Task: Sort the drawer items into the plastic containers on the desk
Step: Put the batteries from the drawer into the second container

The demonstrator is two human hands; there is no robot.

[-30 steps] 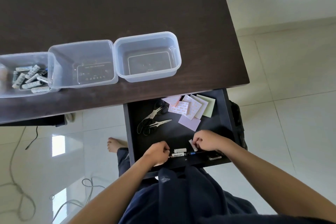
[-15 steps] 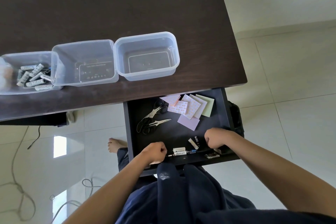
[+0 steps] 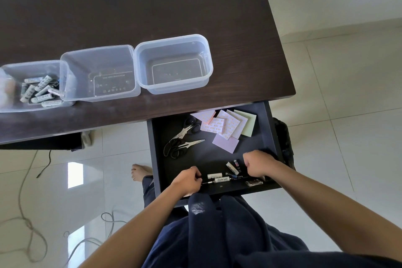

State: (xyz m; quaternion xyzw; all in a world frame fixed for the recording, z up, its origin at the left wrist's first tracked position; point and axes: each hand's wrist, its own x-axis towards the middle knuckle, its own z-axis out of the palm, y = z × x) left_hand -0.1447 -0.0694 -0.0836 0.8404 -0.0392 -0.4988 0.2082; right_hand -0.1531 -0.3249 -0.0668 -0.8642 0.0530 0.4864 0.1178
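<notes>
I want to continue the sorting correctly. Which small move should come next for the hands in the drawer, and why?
Probably the left hand should pick up the nearest loose batteries at the drawer's front. The left container already holds batteries, while several more lie between both curled hands. Whether the right hand already holds something, I cannot tell.

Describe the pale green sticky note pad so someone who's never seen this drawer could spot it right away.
Look in the open dark drawer below the dark wooden desk. At its far right corner lies a fan of sticky note pads; the pale green sticky note pad is the rightmost, the only plain green one, beside pink printed pads.
</notes>
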